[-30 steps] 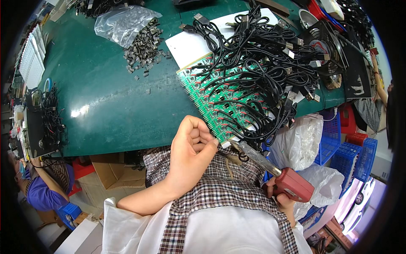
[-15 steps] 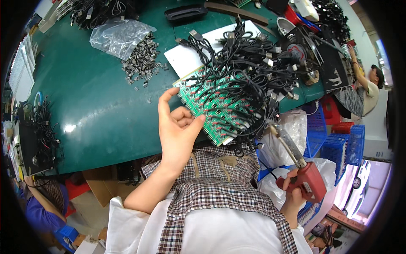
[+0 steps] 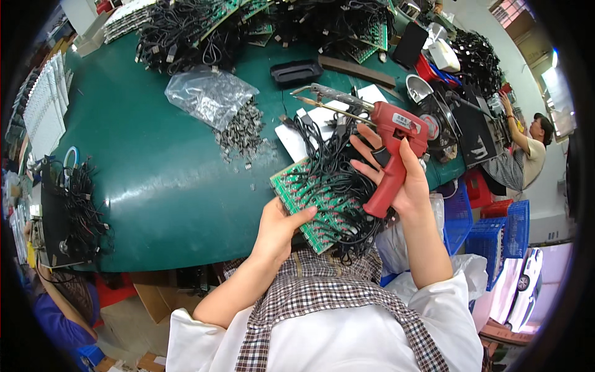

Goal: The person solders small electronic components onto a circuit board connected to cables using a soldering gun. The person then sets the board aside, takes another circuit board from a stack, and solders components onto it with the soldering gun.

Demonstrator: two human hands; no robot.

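Observation:
My left hand grips the near left edge of a green circuit board panel, thumb on top and the other fingers hidden beneath. Many black USB cables trail from the panel's parts toward the right. Over these cables my right hand holds a red soldering gun, its handle against the palm and some fingers stretched out loosely. The gun's metal tip points left, above a white sheet. Part of the sheet lies under the cables.
Small metal parts lie in a pile beside a clear plastic bag. A black tray and more cabled boards are at the back. Blue baskets stand at the right. A co-worker sits far right.
My right hand has lifted the soldering gun from low on the right to above the cables. My left hand has changed its hold, with the thumb now on top of the panel.

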